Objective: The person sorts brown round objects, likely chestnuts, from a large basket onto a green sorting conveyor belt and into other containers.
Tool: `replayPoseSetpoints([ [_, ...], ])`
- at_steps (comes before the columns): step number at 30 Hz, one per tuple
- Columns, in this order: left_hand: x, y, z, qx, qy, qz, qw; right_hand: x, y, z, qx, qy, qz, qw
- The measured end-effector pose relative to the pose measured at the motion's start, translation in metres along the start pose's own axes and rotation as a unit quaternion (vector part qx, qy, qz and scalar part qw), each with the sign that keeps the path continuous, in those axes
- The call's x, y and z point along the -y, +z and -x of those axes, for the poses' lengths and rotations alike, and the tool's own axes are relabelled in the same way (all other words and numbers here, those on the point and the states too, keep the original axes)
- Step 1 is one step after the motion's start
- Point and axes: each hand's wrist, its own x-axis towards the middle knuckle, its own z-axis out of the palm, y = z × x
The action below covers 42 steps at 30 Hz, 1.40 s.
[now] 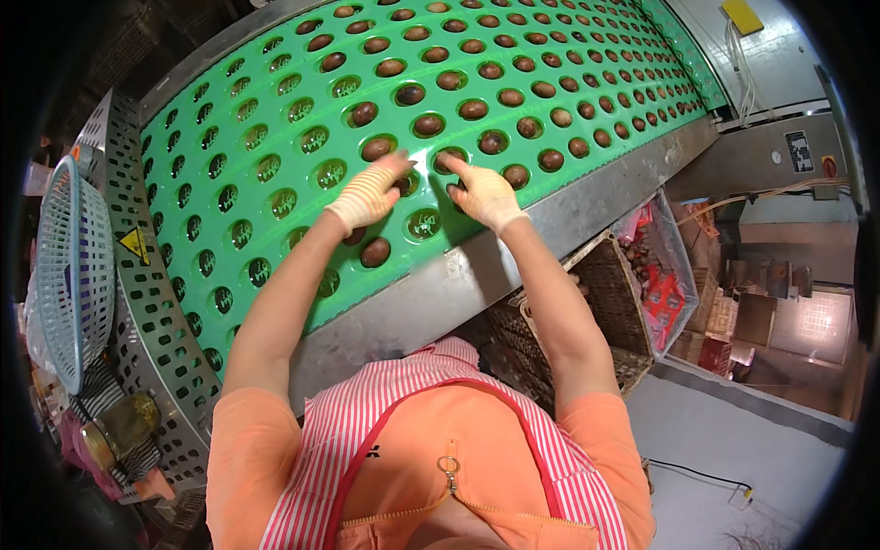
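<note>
A green sheet with rows of oval pockets slopes away before me, with brown eggs in many pockets. Both my hands wear cream striped gloves that leave the fingertips bare. My left hand reaches over the sheet with fingers stretched and apart, its tips beside a brown egg partly hidden by them. To its right my right hand has its index finger on another brown egg, thumb apart from it. A dark shape shows near that thumb; I cannot make it out. Under my left wrist one more egg is partly covered.
Pockets at the left hold no eggs. A steel rail edges the sheet near me. At the left stand a perforated metal guard and a blue plastic basket. On the right a lined crate holds brown eggs and red pieces, beside a woven basket.
</note>
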Motion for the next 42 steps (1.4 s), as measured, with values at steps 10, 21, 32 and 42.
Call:
replayPoseSetpoints([
  [10, -0.021, 0.032, 0.103, -0.092, -0.123, -0.13, 0.98, 0.0, -0.007, 0.081, -0.191, 0.183, -0.258, 0.929],
  [21, -0.07, 0.092, 0.036, -0.079, -0.059, -0.208, 0.973, -0.001, 0.034, 0.111, -0.236, 0.1, -0.164, 0.953],
  [32, -0.247, 0.167, -0.011, -0.086, 0.119, 0.031, 0.989, -0.097, 0.009, 0.32, -0.306, 0.105, -0.149, 0.934],
  [42, -0.301, 0.346, -0.137, 0.423, 0.04, -0.171, 0.889, -0.324, 0.077, 0.425, -0.093, 0.603, -0.195, 0.768],
])
